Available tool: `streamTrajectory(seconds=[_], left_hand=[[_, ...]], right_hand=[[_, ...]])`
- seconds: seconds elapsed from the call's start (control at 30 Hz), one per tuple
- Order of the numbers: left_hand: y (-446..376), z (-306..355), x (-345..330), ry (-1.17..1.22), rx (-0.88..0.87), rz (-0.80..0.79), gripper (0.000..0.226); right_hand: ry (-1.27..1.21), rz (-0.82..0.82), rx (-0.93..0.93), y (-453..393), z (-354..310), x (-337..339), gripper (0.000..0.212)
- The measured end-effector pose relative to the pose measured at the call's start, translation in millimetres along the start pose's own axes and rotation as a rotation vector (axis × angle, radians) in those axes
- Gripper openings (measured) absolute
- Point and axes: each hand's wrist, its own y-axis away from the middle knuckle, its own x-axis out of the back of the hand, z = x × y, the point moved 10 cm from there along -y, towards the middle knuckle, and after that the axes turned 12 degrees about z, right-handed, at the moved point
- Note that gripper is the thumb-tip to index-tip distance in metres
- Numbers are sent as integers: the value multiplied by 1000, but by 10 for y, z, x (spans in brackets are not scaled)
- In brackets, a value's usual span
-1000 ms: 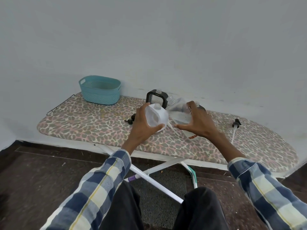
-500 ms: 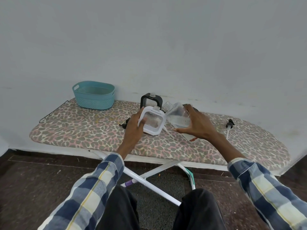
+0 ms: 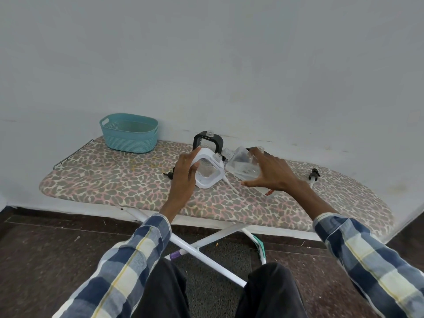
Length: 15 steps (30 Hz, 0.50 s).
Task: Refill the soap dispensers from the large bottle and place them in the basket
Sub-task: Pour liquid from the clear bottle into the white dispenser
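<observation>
Nearest the camera, two forearms in blue plaid sleeves reach forward over the leopard-print ironing board point(image 3: 110, 180), which serves as the landmark here. The left hand point(image 3: 183, 177) is raised above the board's middle, wrist bent, thumb and fingers curled round the white-framed soap dispenser point(image 3: 210, 172), which is tilted with its open neck toward the right. The right hand point(image 3: 273, 173), palm down and fingers spread wide, grips the clear large bottle point(image 3: 241, 165); the bottle leans left, its mouth just beside the dispenser's neck (whether they touch cannot be told). A black pump head point(image 3: 313, 175) lies on the board's right part, well apart from both hands. Behind the hands, at the board's far edge, stands a black-framed dispenser point(image 3: 207, 142), upright and uncapped. The teal basket point(image 3: 129, 134) sits on the board's far left end.
</observation>
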Motion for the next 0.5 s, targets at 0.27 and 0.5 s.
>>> streamTrajectory(seconds=[0.27, 0.5], left_hand=[[1, -23, -9, 31, 18, -1, 56], [10, -34, -1, 61, 24, 6, 55]], right_hand=[[63, -20, 40, -36, -54, -49, 98], [57, -41, 29, -45, -50, -67, 97]])
